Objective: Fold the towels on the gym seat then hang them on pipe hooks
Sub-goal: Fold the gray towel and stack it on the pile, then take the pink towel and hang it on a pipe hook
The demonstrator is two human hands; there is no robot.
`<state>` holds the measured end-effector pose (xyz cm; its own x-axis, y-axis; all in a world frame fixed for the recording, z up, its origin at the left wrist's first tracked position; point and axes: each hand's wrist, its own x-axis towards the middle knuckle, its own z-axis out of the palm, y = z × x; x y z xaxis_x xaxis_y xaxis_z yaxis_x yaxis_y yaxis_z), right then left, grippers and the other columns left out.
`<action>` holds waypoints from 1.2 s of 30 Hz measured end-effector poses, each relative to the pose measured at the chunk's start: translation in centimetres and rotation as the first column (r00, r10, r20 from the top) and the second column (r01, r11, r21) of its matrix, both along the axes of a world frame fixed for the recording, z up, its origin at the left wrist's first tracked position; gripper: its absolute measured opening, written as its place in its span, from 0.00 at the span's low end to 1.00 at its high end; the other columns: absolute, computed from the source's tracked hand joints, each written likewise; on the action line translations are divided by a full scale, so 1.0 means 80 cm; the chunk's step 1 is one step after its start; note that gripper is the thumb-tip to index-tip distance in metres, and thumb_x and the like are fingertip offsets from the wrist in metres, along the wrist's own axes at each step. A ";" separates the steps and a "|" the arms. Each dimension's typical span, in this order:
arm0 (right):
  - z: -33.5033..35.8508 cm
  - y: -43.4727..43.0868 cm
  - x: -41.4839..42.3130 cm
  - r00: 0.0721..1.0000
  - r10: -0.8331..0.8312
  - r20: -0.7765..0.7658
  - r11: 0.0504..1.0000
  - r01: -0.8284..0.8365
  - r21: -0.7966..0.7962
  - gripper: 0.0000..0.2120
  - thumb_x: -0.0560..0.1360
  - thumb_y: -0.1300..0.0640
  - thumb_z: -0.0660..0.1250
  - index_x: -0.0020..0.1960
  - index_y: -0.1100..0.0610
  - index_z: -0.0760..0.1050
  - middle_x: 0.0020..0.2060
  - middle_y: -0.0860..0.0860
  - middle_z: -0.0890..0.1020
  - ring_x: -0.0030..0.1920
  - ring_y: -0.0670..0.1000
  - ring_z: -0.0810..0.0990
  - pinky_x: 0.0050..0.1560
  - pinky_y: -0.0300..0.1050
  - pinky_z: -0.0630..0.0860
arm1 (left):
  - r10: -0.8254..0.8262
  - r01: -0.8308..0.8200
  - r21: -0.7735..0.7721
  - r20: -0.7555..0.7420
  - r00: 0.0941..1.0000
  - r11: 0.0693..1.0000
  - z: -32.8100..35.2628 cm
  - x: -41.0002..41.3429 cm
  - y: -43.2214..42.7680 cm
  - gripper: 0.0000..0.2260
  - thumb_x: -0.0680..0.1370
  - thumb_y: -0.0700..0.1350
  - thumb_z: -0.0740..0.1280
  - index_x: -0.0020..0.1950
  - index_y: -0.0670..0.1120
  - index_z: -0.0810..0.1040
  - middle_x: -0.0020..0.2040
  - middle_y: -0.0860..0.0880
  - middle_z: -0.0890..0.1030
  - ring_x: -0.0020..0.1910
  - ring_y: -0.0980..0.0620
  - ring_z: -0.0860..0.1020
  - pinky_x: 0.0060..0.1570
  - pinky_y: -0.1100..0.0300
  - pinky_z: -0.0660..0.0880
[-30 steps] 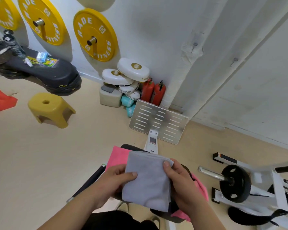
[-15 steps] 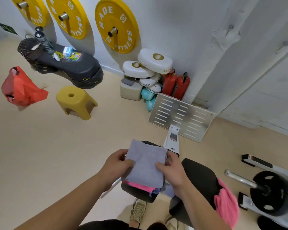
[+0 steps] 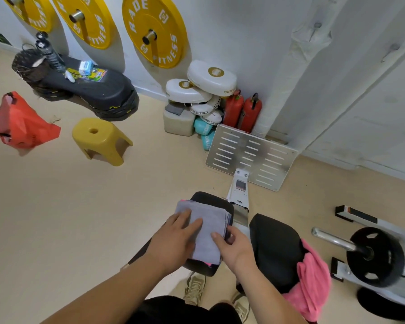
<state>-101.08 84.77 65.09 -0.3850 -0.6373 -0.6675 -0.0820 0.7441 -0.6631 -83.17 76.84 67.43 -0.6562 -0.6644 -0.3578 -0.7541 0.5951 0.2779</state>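
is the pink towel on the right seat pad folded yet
No, the pink towel lies bunched and draped over the edge of the right seat pad, while both hands rest on the folded grey towel.

Both hands, left hand [image 3: 173, 239] and right hand [image 3: 234, 247], press a folded grey towel [image 3: 208, 230] onto the seat pad [image 3: 211, 199].

Both hands fwd & down, L [image 3: 173, 237] flat, R [image 3: 234, 247] fingers curled.
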 end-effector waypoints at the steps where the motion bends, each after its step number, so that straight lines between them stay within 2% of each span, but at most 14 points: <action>1: -0.001 0.005 -0.003 0.999 -0.020 0.049 1.000 0.021 -0.005 0.18 0.77 0.44 0.72 0.64 0.46 0.75 0.56 0.50 0.84 0.54 0.51 0.84 0.56 0.51 0.84 | 0.006 -0.007 0.019 0.042 0.999 1.000 -0.001 0.000 -0.001 0.29 0.80 0.55 0.64 0.80 0.57 0.59 0.81 0.47 0.58 0.76 0.43 0.64 0.61 0.50 0.78; 3: -0.003 0.014 -0.009 0.995 -0.044 0.090 0.999 0.044 0.000 0.21 0.77 0.45 0.72 0.68 0.48 0.75 0.57 0.52 0.83 0.56 0.54 0.83 0.56 0.51 0.83 | -0.009 0.008 0.009 0.107 0.994 1.000 -0.001 -0.003 -0.003 0.31 0.81 0.56 0.64 0.81 0.58 0.54 0.83 0.48 0.53 0.78 0.44 0.60 0.63 0.51 0.76; 5: 0.000 0.024 -0.016 0.996 -0.039 0.076 0.999 0.037 0.025 0.19 0.79 0.46 0.70 0.68 0.49 0.76 0.58 0.51 0.82 0.58 0.53 0.82 0.60 0.53 0.82 | -0.018 0.020 -0.016 0.131 0.991 1.000 0.003 -0.008 -0.005 0.31 0.80 0.56 0.65 0.80 0.56 0.56 0.82 0.46 0.55 0.77 0.43 0.62 0.64 0.50 0.76; 7: 0.009 0.039 -0.025 0.995 -0.074 0.068 0.996 0.071 0.050 0.14 0.80 0.47 0.69 0.64 0.49 0.78 0.55 0.50 0.83 0.54 0.51 0.82 0.57 0.50 0.83 | -0.040 0.048 -0.073 0.111 0.993 0.996 0.012 -0.015 -0.002 0.30 0.74 0.53 0.70 0.75 0.52 0.67 0.76 0.44 0.65 0.71 0.40 0.70 0.60 0.49 0.77; 10: 0.032 0.078 -0.044 0.985 -0.135 0.108 0.991 0.134 0.020 0.08 0.81 0.50 0.67 0.56 0.51 0.80 0.46 0.51 0.84 0.43 0.50 0.82 0.44 0.44 0.80 | -0.167 0.169 -0.160 0.027 0.986 0.973 0.034 -0.042 0.009 0.26 0.57 0.49 0.80 0.54 0.47 0.82 0.58 0.45 0.81 0.53 0.42 0.81 0.44 0.53 0.81; 11: 0.040 0.092 -0.053 0.984 -0.150 0.101 0.989 0.150 0.006 0.07 0.82 0.51 0.66 0.53 0.52 0.81 0.43 0.52 0.84 0.41 0.50 0.81 0.41 0.44 0.79 | -0.204 0.192 -0.164 -0.058 0.977 0.967 0.037 -0.056 0.018 0.23 0.58 0.49 0.79 0.52 0.48 0.83 0.55 0.47 0.81 0.51 0.44 0.82 0.44 0.54 0.81; 13: 0.050 0.125 -0.070 0.976 -0.207 0.063 0.978 0.206 0.018 0.07 0.82 0.53 0.65 0.50 0.52 0.81 0.40 0.52 0.83 0.39 0.49 0.80 0.39 0.42 0.78 | -0.218 0.207 -0.072 -0.239 0.946 0.976 0.044 -0.092 0.045 0.15 0.71 0.47 0.72 0.57 0.49 0.81 0.57 0.51 0.79 0.54 0.49 0.79 0.49 0.56 0.80; 16: 0.052 0.178 -0.097 0.947 -0.321 0.011 0.946 0.321 0.042 0.07 0.81 0.53 0.65 0.49 0.52 0.81 0.39 0.50 0.83 0.38 0.48 0.81 0.41 0.47 0.81 | -0.151 0.219 0.162 -0.352 0.924 0.962 0.043 -0.141 0.095 0.13 0.80 0.49 0.64 0.65 0.54 0.77 0.60 0.57 0.76 0.57 0.57 0.76 0.56 0.61 0.77; 18: 0.047 0.212 -0.123 0.934 -0.351 -0.073 0.933 0.355 0.053 0.06 0.80 0.53 0.66 0.48 0.49 0.82 0.41 0.47 0.84 0.42 0.50 0.83 0.48 0.51 0.82 | -0.139 0.246 0.301 -0.335 0.932 0.921 0.037 -0.169 0.122 0.14 0.81 0.50 0.65 0.66 0.54 0.77 0.59 0.57 0.78 0.54 0.60 0.77 0.57 0.64 0.76; 23: 0.030 0.244 -0.146 0.882 -0.350 -0.317 0.924 0.381 0.040 0.13 0.79 0.53 0.68 0.63 0.51 0.80 0.55 0.46 0.82 0.53 0.46 0.80 0.50 0.40 0.75 | -0.075 0.155 0.487 -0.179 0.981 0.859 0.019 -0.177 0.140 0.12 0.79 0.48 0.69 0.63 0.53 0.80 0.55 0.56 0.80 0.49 0.57 0.80 0.55 0.61 0.78; 26: -0.024 0.275 -0.193 0.949 -0.197 -0.248 0.967 0.229 0.108 0.18 0.77 0.52 0.68 0.67 0.51 0.77 0.61 0.49 0.80 0.55 0.49 0.79 0.53 0.41 0.73 | -0.003 0.041 0.484 -0.079 0.997 0.874 0.011 -0.221 0.184 0.11 0.79 0.47 0.69 0.62 0.53 0.80 0.54 0.56 0.81 0.49 0.57 0.80 0.54 0.62 0.78; 28: -0.040 0.270 -0.182 0.952 -0.170 -0.254 0.971 0.205 0.120 0.20 0.75 0.52 0.70 0.67 0.49 0.75 0.59 0.48 0.78 0.52 0.49 0.79 0.51 0.43 0.74 | 0.044 -0.001 0.496 -0.074 0.996 0.868 0.011 -0.214 0.185 0.11 0.79 0.47 0.69 0.61 0.53 0.80 0.53 0.57 0.81 0.49 0.59 0.80 0.50 0.69 0.76; 32: -0.045 0.276 -0.198 0.909 -0.261 -0.324 0.953 0.296 0.062 0.08 0.80 0.56 0.64 0.59 0.54 0.76 0.47 0.51 0.82 0.45 0.53 0.81 0.46 0.51 0.78 | 0.189 -0.131 0.528 -0.057 0.980 0.839 0.022 -0.221 0.207 0.10 0.80 0.46 0.69 0.61 0.55 0.80 0.50 0.59 0.82 0.47 0.62 0.80 0.43 0.78 0.71; 36: 0.001 0.276 -0.215 0.901 -0.376 -0.217 0.926 0.369 -0.074 0.02 0.82 0.55 0.65 0.50 0.52 0.75 0.37 0.47 0.81 0.38 0.49 0.80 0.36 0.40 0.74 | 0.318 -0.231 0.524 -0.081 0.945 0.820 0.037 -0.232 0.231 0.09 0.79 0.46 0.70 0.58 0.55 0.82 0.49 0.60 0.82 0.47 0.63 0.80 0.47 0.75 0.73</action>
